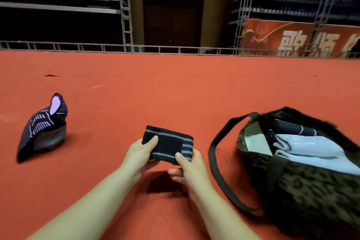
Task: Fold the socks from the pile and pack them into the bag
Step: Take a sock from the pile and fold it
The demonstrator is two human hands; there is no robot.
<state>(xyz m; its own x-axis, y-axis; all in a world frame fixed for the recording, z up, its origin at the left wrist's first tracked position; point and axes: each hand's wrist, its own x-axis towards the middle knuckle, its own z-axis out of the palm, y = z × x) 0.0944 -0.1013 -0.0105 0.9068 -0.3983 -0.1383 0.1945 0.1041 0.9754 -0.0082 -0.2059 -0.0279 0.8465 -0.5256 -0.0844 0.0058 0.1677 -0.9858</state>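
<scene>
From the head view, a folded black sock [168,144] with grey stripes is held just above the red floor [175,87]. The left hand [140,153] pinches its left edge, thumb on top; the right hand [188,165] has the same kind of grip on the near right corner. To the right the open bag [303,185] lies with folded socks [311,148] inside. Well apart on the left sits the pile [42,128] of patterned socks.

Red floor [175,87]; dark door [172,23]; metal scaffolding [125,6].
</scene>
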